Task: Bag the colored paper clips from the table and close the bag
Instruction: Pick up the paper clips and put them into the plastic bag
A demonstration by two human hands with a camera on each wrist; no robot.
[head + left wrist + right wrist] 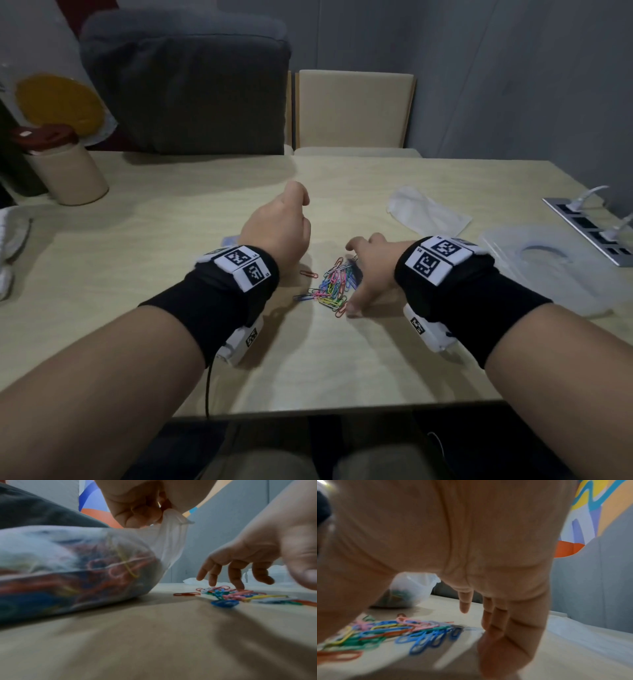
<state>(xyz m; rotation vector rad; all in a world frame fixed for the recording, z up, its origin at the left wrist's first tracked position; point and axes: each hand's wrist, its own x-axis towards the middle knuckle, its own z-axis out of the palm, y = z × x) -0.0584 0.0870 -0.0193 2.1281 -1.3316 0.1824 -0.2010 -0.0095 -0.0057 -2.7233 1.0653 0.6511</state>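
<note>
A pile of colored paper clips (334, 284) lies mid-table, with one red clip (309, 274) apart to its left. My right hand (366, 274) hovers over the pile with fingers spread, thumb tip on the table at the near side. The left wrist view shows those fingertips (237, 586) touching the clips (231, 595). My left hand (279, 219) pinches the gathered top of a clear plastic bag (77, 568) that holds many clips and lies on the table. In the head view the bag is almost hidden under that hand. The right wrist view shows the clips (393, 632) and the bag (412, 588) beyond.
A beige cup with a red lid (68, 168) stands far left. A white cloth (424, 209), a clear plastic lid (537, 263) and a power strip (596, 229) lie on the right. Two chairs stand behind the far edge of the table (308, 370).
</note>
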